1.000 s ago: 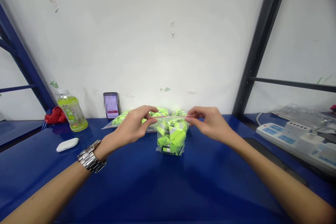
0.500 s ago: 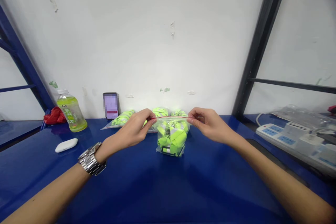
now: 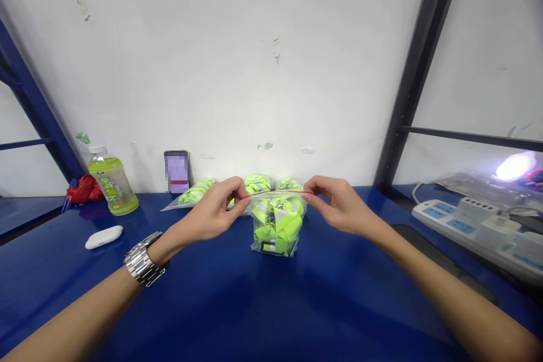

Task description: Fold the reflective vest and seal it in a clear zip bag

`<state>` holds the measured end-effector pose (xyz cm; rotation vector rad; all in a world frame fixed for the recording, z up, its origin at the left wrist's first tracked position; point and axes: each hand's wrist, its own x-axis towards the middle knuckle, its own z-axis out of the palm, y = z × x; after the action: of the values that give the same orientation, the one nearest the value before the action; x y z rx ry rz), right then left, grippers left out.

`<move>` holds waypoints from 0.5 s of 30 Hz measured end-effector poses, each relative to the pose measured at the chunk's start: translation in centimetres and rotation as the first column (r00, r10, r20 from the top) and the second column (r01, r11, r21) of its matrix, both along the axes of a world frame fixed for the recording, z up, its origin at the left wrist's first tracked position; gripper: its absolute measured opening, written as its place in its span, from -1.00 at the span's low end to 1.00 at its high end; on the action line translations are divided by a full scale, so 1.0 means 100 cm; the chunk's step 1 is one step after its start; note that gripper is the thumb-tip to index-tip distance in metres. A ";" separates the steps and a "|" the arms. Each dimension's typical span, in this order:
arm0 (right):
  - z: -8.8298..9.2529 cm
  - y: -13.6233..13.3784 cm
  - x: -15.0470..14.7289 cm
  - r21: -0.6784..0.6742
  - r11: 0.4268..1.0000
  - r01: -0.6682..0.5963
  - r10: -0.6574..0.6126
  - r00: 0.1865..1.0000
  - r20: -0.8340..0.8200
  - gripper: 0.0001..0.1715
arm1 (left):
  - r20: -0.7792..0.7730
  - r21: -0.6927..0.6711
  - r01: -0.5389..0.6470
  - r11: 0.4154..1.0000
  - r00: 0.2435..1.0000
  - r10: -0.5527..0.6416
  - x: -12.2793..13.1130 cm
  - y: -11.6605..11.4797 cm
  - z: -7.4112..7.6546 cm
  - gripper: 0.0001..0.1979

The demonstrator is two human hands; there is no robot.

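A clear zip bag (image 3: 278,229) with a red strip along its top stands upright over the blue table, packed with folded neon-green straps that have grey reflective bands and a black buckle. My left hand (image 3: 216,207) pinches the bag's top left corner between thumb and fingers. At the opposite top corner, my right hand (image 3: 333,202) does the same, and the red edge is stretched fairly straight between them. Behind it, near the wall, lie similar bags of green straps: one on the left (image 3: 197,191), one in the middle (image 3: 257,182) and one on the right (image 3: 289,184), partly hidden.
On the left are a bottle of green drink (image 3: 113,184), a red crumpled bag (image 3: 85,189) and a white case (image 3: 104,237). A phone (image 3: 177,171) leans on the wall. To the right lie a power strip (image 3: 462,223) and a dark flat object (image 3: 441,260).
Both hands keep their pinch on the bag's top edge, with the left fingers slightly shifted at the corner. The view has moved a little, and a bright light now shows at far right.
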<state>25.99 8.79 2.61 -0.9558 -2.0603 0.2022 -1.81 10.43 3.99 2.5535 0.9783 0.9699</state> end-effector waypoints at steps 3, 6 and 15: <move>0.000 -0.001 0.000 0.002 1.000 -0.006 0.006 1.000 -0.005 -0.87 | 0.032 -0.050 0.028 0.998 0.999 -0.026 -0.002 0.000 0.000 -0.82; 0.001 -0.003 0.000 -0.009 1.000 -0.026 0.026 1.000 -0.018 -0.88 | 0.063 -0.061 0.051 0.997 0.997 -0.047 -0.003 -0.003 -0.001 -0.81; 0.006 -0.008 0.000 -0.080 0.988 -0.129 0.125 0.990 -0.058 -0.90 | 0.021 -0.008 -0.009 1.000 1.000 0.010 0.001 -0.005 0.001 -0.76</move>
<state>25.96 8.04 3.19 -0.8604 -2.0788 0.3802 -1.70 9.93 4.12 2.5293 0.9878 0.9907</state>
